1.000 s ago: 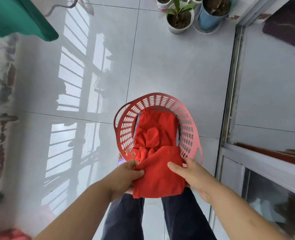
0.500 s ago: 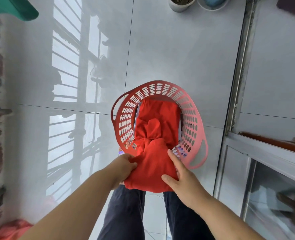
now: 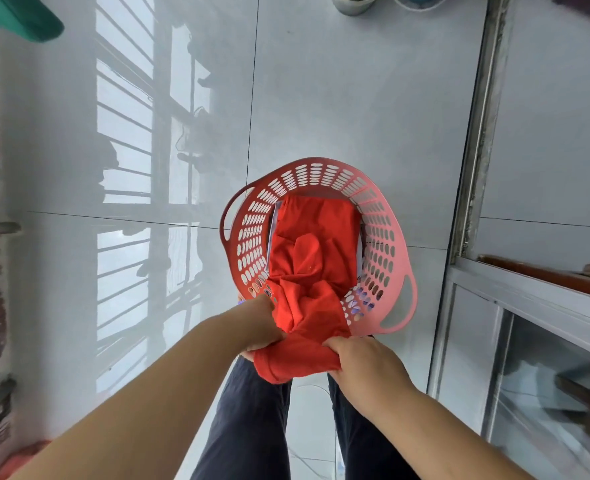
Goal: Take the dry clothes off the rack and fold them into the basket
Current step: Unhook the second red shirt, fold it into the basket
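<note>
We grip the red garment (image 3: 300, 355) with left hand (image 3: 262, 323) and right hand (image 3: 359, 358); it is half inside the basket (image 3: 387, 237), fold unfinished; a green garment (image 3: 27, 22) hangs far left.

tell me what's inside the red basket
A red garment fills the basket, its near end hanging over the rim, gripped by the left hand and right hand. Pale edges of something else peek out beside it; whatever lies beneath is covered.

Red perforated plastic basket (image 3: 322, 169) stands on grey tiled floor (image 3: 338, 98); red cloth garment (image 3: 316, 244) lies in it, trailing over the near rim.
</note>
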A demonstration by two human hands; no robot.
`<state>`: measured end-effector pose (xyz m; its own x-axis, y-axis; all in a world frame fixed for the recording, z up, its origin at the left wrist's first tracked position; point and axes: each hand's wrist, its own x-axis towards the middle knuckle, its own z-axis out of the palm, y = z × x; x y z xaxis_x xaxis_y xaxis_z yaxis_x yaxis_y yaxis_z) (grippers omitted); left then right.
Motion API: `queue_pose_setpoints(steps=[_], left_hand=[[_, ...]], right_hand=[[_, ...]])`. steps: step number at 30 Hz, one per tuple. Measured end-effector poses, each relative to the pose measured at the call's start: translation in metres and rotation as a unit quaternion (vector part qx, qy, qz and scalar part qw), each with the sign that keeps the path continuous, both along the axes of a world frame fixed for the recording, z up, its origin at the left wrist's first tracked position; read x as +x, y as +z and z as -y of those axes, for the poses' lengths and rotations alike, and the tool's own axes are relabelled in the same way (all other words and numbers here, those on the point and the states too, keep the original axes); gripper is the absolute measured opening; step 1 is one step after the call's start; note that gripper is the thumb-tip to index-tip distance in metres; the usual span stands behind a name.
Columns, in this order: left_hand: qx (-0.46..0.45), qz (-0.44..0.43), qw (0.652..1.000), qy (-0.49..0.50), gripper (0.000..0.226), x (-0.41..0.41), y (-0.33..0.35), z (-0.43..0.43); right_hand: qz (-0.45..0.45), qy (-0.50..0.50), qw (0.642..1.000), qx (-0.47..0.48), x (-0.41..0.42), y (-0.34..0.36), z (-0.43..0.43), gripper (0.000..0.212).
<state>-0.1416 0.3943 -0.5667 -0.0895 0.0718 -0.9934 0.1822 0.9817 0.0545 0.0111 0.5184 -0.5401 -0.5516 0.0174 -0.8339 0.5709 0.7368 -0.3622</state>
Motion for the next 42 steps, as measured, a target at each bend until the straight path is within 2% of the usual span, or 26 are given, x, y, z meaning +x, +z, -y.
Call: queue_pose_setpoints(steps=[1, 3, 5, 6, 8, 10, 13, 16, 19, 22, 25, 28, 30, 33, 39, 42], left_hand=[[0.036, 0.007, 0.999, 0.006, 0.072, -0.002, 0.006, 0.002], [0.124, 0.081, 0.988, 0.047, 0.088, -0.007, 0.023, 0.006], [0.196, 0.135, 0.971, -0.008, 0.096, -0.009, 0.042, 0.007], [0.224, 0.115, 0.965, -0.067, 0.097, -0.008, 0.048, 0.009], [0.278, 0.004, 0.947, -0.162, 0.09, -0.002, 0.057, 0.009], [0.346, -0.088, 0.915, -0.19, 0.067, -0.003, 0.062, 0.008], [0.392, -0.122, 0.889, -0.203, 0.047, -0.022, 0.081, 0.0], [0.393, -0.125, 0.888, -0.204, 0.051, -0.045, 0.113, -0.013], [0.369, -0.095, 0.903, -0.199, 0.059, -0.067, 0.146, -0.024], [0.372, -0.08, 0.904, -0.195, 0.08, -0.078, 0.176, -0.031], [0.387, -0.151, 0.89, -0.19, 0.095, -0.068, 0.19, -0.034], [0.432, -0.248, 0.853, -0.154, 0.074, -0.053, 0.188, -0.037], [0.432, -0.263, 0.85, -0.146, 0.06, -0.049, 0.188, -0.037], [0.449, -0.271, 0.831, -0.183, 0.046, -0.047, 0.192, -0.03], [0.395, -0.198, 0.861, -0.253, 0.057, -0.036, 0.195, -0.02], [0.387, -0.161, 0.872, -0.254, 0.051, -0.031, 0.188, -0.016]], right_hand=[[0.002, -0.022, 1.0, -0.011, -0.001, 0.002, -0.003, 0.027], [0.015, -0.056, 0.998, -0.031, -0.006, 0.011, -0.012, 0.025], [0.025, -0.074, 0.996, -0.044, -0.009, 0.022, -0.02, 0.027], [0.03, -0.077, 0.996, -0.047, -0.012, 0.028, -0.025, 0.029], [0.035, -0.077, 0.995, -0.051, -0.019, 0.041, -0.033, 0.032], [0.039, -0.066, 0.996, -0.054, -0.029, 0.058, -0.042, 0.033], [0.028, -0.051, 0.998, -0.036, -0.046, 0.086, -0.055, 0.031], [-0.006, -0.043, 0.999, -0.01, -0.06, 0.113, -0.064, 0.028], [-0.028, -0.043, 0.999, 0.006, -0.071, 0.136, -0.069, 0.026], [-0.048, -0.057, 0.997, 0.009, -0.079, 0.156, -0.071, 0.027], [-0.062, -0.066, 0.996, 0.016, -0.085, 0.175, -0.07, 0.033], [-0.066, -0.084, 0.994, 0.025, -0.089, 0.188, -0.069, 0.034], [-0.063, -0.088, 0.994, 0.031, -0.09, 0.194, -0.07, 0.035], [-0.054, -0.063, 0.995, 0.047, -0.087, 0.199, -0.071, 0.037], [-0.033, 0.014, 0.997, 0.068, -0.069, 0.195, -0.058, 0.027], [-0.045, 0.014, 0.997, 0.066, -0.06, 0.188, -0.053, 0.021]])
